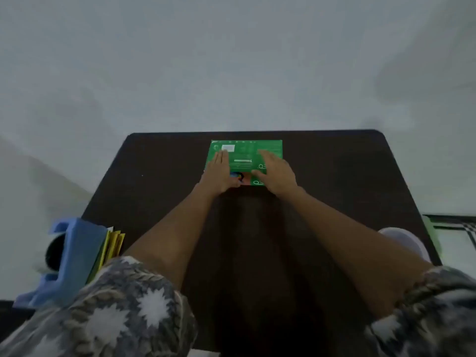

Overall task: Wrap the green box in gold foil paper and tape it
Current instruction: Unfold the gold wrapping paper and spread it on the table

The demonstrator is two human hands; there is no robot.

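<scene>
- Head view, step in hand: the green box (244,155) lies flat at the upper centre of the frame, near the far edge of the dark brown table (334,181). It is bare, with no foil under or around it, so I judge the wrapping has not begun and the box is only being placed.
- The left hand (219,173) rests flat on the box's left part, fingers straight and close together. The right hand (277,173) lies flat on the right part, fingers loosely spread. Neither hand grips anything.
- Next move, as I judge it: fetch a sheet, probably from the yellow sheets (113,246) that stand in a blue holder (74,256) at lower left. Whether these are the gold foil I cannot tell. No tape is plainly visible.
- Surface and room: the table has rounded far corners. A pale rounded object (404,240), too blurred to name, sits at its right edge. The pale grey floor (231,73) fills the upper frame. Patterned sleeves (123,310) cross the bottom.
</scene>
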